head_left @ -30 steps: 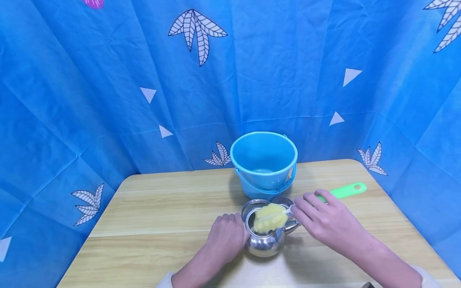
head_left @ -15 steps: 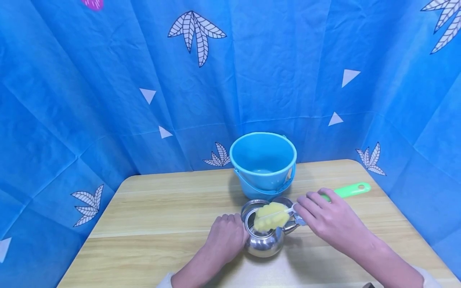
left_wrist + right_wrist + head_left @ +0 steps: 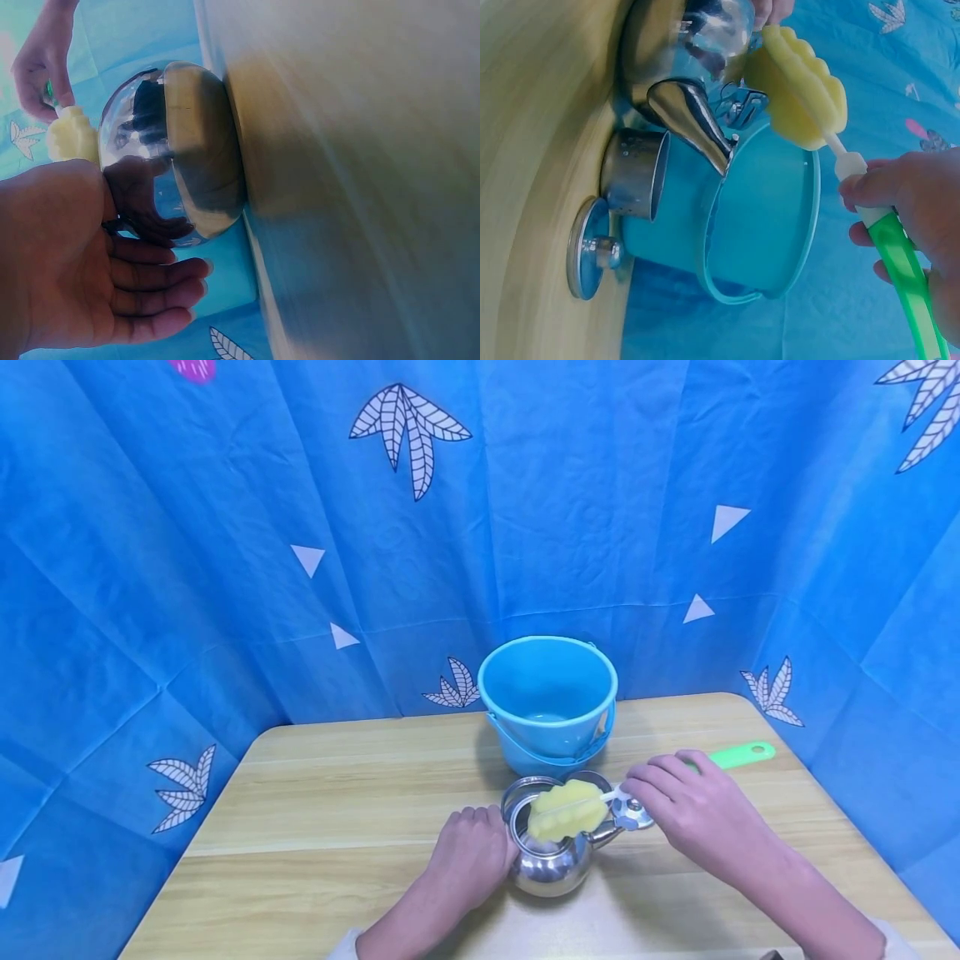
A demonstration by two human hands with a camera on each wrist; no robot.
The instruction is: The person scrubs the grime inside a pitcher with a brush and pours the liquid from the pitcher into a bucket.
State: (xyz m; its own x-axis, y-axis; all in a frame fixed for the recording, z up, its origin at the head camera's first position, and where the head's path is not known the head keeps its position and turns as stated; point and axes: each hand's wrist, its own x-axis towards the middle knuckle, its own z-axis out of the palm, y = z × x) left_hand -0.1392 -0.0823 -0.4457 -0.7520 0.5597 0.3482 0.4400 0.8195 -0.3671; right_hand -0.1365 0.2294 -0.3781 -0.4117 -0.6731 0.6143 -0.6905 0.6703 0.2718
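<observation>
A shiny steel teapot (image 3: 551, 872) stands lidless on the table, its spout (image 3: 686, 116) toward the right. My left hand (image 3: 474, 852) holds it at its left side near the rim; in the left wrist view the four fingers (image 3: 150, 300) lie loosely bent beside the body, and the thumb's tip is hidden. My right hand (image 3: 693, 802) grips the green and white handle (image 3: 904, 262) of a sponge bottle brush. Its yellow sponge head (image 3: 567, 810) lies slanted across the teapot's mouth, the lower end overlapping the opening.
Behind the teapot stands a light blue bucket (image 3: 525, 747) with its bail lowered. A steel strainer cup (image 3: 634, 172) and the knobbed lid (image 3: 589, 251) sit on the wooden table (image 3: 337, 827) close to the spout. A blue patterned curtain (image 3: 585, 510) surrounds the table.
My right hand has drawn the brush slightly rightward, and the sponge head has shifted a little with it. More of the lid shows beside the hand. My left hand and the teapot have stayed put.
</observation>
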